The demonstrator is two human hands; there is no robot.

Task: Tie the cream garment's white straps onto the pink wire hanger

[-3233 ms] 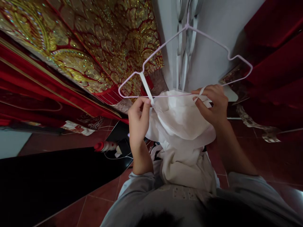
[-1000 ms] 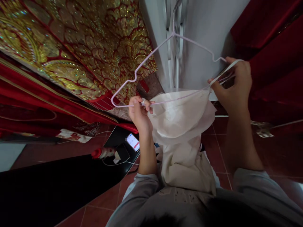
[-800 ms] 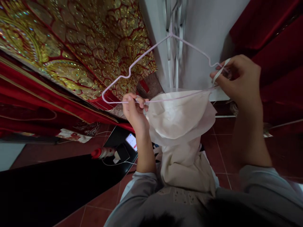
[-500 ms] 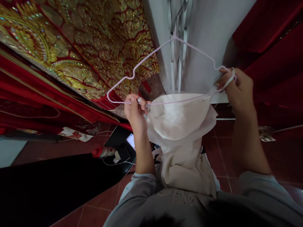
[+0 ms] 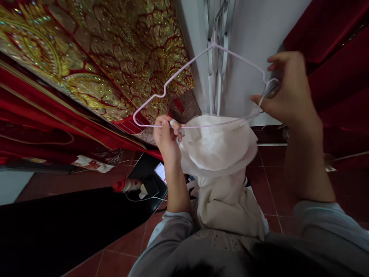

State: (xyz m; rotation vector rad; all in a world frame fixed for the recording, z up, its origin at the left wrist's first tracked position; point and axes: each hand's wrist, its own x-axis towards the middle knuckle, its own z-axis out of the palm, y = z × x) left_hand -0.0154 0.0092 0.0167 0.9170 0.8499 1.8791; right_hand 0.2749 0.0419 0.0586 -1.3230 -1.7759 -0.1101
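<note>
A pale pink clothes hanger [image 5: 185, 68] hangs by its hook from a metal rack [image 5: 213, 90] in front of me. My left hand [image 5: 168, 138] is closed around the left part of its bottom bar, with a bit of white strap at the fingers. A cream-white garment [image 5: 217, 148] droops just below the bar. At the hanger's right end, a thin white strap [image 5: 262, 99] loops over the notch and runs down toward the garment. Beside that end my right hand [image 5: 295, 98] is open, thumb and fingers spread apart; the thumb lies close to the strap.
Red cloth with gold sequins [image 5: 123, 50] hangs at the left, and dark red cloth [image 5: 337, 65] at the right. On a black table [image 5: 72, 227] are a red-capped bottle [image 5: 127, 185], a lit phone [image 5: 160, 172] and a cable. Red tiles [image 5: 268, 184] cover the floor.
My right hand has let go of the strap and opened, moving slightly up and right. The strap now hangs over the hanger's right notch. My left hand keeps its grip.
</note>
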